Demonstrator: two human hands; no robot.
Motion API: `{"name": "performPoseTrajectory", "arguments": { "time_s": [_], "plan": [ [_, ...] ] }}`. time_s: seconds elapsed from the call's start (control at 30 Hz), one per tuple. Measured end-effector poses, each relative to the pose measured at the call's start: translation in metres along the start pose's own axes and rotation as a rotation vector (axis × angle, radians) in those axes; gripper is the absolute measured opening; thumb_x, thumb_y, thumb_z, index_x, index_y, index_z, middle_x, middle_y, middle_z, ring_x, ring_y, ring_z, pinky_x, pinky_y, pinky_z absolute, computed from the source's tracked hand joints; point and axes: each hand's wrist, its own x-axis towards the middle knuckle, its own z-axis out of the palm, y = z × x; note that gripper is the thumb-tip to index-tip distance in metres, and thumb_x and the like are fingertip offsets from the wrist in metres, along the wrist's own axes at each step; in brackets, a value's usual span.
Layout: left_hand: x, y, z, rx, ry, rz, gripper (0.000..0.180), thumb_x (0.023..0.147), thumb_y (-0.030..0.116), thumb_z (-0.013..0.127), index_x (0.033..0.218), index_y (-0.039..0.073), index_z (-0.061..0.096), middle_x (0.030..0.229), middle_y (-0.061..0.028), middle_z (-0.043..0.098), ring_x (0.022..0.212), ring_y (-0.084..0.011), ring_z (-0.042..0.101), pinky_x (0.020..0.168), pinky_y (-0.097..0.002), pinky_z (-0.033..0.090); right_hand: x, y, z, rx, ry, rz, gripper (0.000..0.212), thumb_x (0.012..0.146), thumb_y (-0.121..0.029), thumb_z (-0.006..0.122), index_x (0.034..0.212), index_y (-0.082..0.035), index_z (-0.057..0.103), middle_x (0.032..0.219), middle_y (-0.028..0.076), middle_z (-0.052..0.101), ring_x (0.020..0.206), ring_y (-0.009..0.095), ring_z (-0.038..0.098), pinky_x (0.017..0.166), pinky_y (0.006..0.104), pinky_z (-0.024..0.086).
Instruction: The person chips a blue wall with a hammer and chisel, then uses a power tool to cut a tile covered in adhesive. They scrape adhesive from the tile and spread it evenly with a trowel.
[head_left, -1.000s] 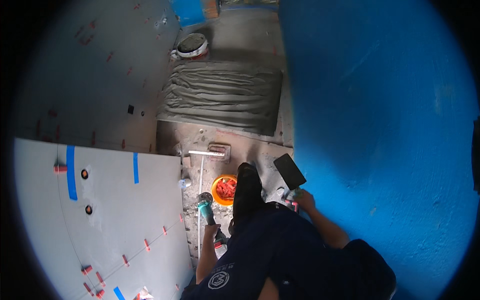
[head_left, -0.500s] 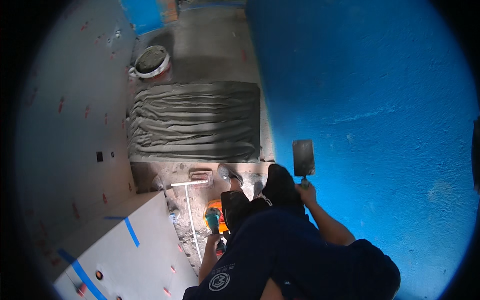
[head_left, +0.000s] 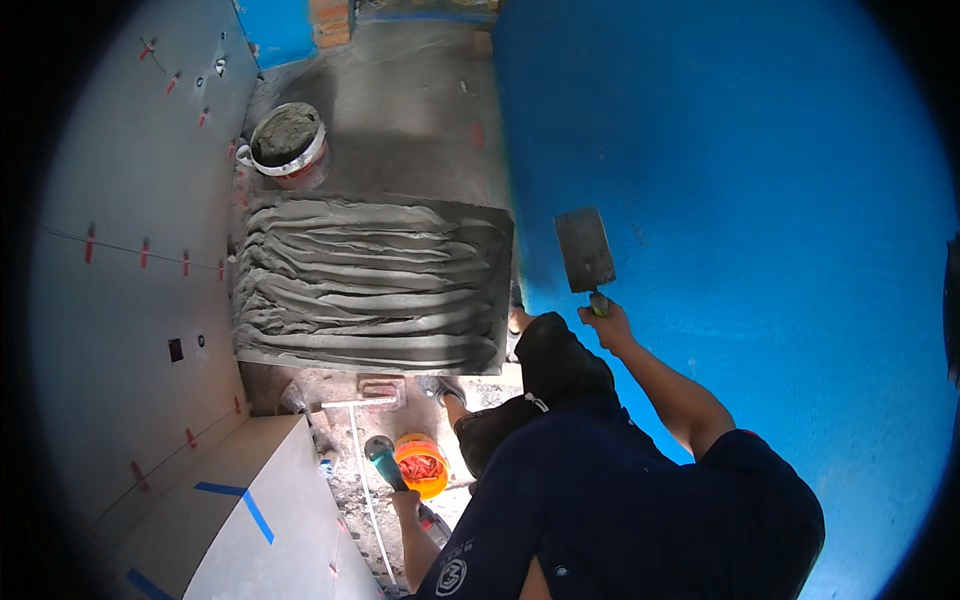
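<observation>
My right hand (head_left: 607, 325) is closed around the handle of a trowel (head_left: 584, 249) with a flat, rounded rectangular grey blade, held upright beside the blue wall. In my left hand (head_left: 405, 503) is a teal and black cordless power tool (head_left: 385, 463) with a rounded head; its exact kind cannot be made out. The tool is just left of an orange bucket (head_left: 432, 489) with small red pieces in it. Ahead of my legs lies a large slab (head_left: 373, 285) coated with grey mortar in wavy ridges. Neither hand touches it.
A white-rimmed bucket of mortar (head_left: 316, 162) stands beyond the slab. Light tiled walls (head_left: 130, 320) with red clips rise on the left, a blue wall (head_left: 720, 250) on the right. A white T-shaped bar (head_left: 362, 470) and a trowel-like flat tool (head_left: 381, 390) lie near my feet.
My right hand and the trowel have moved up and slightly left. The power tool has shifted left, uncovering the orange bucket. One foot has stepped forward by the slab's right edge; the view has shifted.
</observation>
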Motion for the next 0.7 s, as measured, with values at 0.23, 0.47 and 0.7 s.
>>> {"name": "performPoseTrajectory", "arguments": {
  "time_s": [0.23,0.47,0.7],
  "plan": [
    [-0.057,0.168,-0.007,-0.140,0.110,0.050,0.070,0.069,0.010,0.063,0.126,-0.021,0.037,0.103,-0.0301,0.065,0.096,-0.0406,0.067,0.085,-0.0447,0.054,0.225,-0.035,0.028,-0.032,0.007,-0.281,0.033,0.086,-0.031,0.076,0.098,-0.002,0.065,0.088,0.009,0.068,0.080,0.021,0.061,0.070,0.0400,0.048],
    [-0.234,0.267,0.005,-0.323,0.559,0.058,0.066,0.066,0.009,0.066,0.122,-0.017,0.044,0.100,-0.0262,0.066,0.091,-0.0377,0.067,0.080,-0.0447,0.055,0.433,-0.062,0.034,-0.318,0.096,-0.164,0.052,0.088,-0.049,0.069,0.121,-0.009,0.062,0.111,0.018,0.066,0.096,0.043,0.062,0.075,0.0562,0.052],
    [-0.328,0.303,-0.033,-0.456,0.812,-0.052,0.061,0.063,0.007,0.070,0.118,-0.011,0.051,0.098,-0.0215,0.067,0.083,-0.0338,0.067,0.073,-0.0440,0.056,0.547,-0.195,0.034,-0.102,0.105,-0.207,0.049,0.083,-0.047,0.073,0.111,-0.008,0.064,0.101,0.020,0.069,0.093,0.043,0.065,0.072,0.0529,0.052]
  ]
}}
